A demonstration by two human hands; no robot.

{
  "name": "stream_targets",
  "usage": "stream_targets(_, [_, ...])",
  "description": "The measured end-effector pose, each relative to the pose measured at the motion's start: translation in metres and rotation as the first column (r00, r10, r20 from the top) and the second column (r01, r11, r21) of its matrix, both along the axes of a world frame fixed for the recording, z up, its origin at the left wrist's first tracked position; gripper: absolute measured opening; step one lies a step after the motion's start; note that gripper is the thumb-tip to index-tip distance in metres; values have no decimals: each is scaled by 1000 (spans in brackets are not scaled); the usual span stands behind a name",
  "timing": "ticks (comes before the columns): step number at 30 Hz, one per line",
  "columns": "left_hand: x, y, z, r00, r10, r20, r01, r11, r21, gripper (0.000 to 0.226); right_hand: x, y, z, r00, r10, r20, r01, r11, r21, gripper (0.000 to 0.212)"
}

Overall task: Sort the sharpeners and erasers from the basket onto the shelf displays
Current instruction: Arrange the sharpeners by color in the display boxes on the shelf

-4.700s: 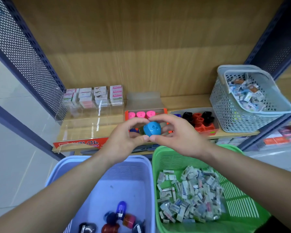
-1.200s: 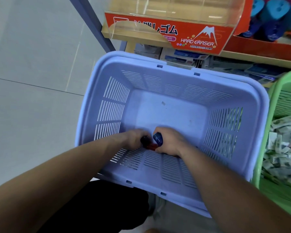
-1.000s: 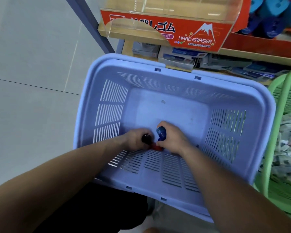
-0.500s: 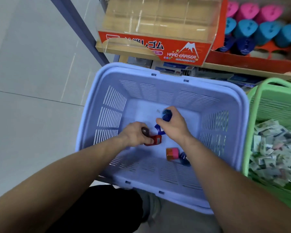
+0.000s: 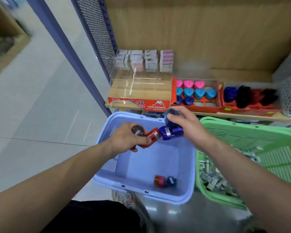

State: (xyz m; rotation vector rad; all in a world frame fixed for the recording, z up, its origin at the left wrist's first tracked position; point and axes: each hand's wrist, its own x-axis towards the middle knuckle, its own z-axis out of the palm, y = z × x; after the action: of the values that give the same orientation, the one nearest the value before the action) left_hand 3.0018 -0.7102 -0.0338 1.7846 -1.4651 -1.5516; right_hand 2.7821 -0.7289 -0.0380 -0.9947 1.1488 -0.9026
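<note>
– What have the hands got?
– The left hand (image 5: pixel 128 139) grips a red sharpener (image 5: pixel 151 137) and a dark sharpener (image 5: pixel 137 130). The right hand (image 5: pixel 187 126) clutches two blue sharpeners (image 5: pixel 170 132). Both are above the lilac basket (image 5: pixel 149 165) now; half a second ago they were down inside it.
– Anything left in it?
– An orange-pink sharpener (image 5: pixel 159 181) touching a navy sharpener (image 5: pixel 171 181). Wrapped erasers (image 5: pixel 213 180) lie in the green basket (image 5: pixel 259 137) beside it. On the shelf beyond, heart-shaped sharpeners (image 5: pixel 198 94) sit in a red tray (image 5: pixel 196 108).
</note>
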Motion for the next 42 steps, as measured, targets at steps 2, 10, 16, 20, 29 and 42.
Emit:
stream_targets(2, [-14, 9, 26, 997, 40, -71, -45, 997, -66, 24, -25, 11, 27, 999, -2, 54, 3, 1000, -15, 16])
stream_targets(10, [-96, 37, 78, 935, 76, -347, -125, 985, -122, 45, -89, 61, 96, 982, -8, 191, 10, 1000, -6, 53])
stream_targets(16, [-125, 34, 70, 918, 59, -391, -118, 985, -127, 49, -97, 64, 80, 959, -111, 260, 106, 994, 34, 44])
stream_targets(20, [-133, 22, 52, 922, 128, -365, -181, 977, -114, 41, -92, 57, 66, 969, -128, 211, 124, 992, 30, 29])
stream_targets(29, [-139, -17, 25, 927, 118, -355, -166, 980, -107, 45, -95, 24, 41, 962, -171, 215, 153, 983, 96, 31])
stream_targets(42, [-130, -54, 16, 942, 96, -321, -139, 983, -116, 53, -103, -6, 19, 987, -142, 77, 137, 988, 68, 43])
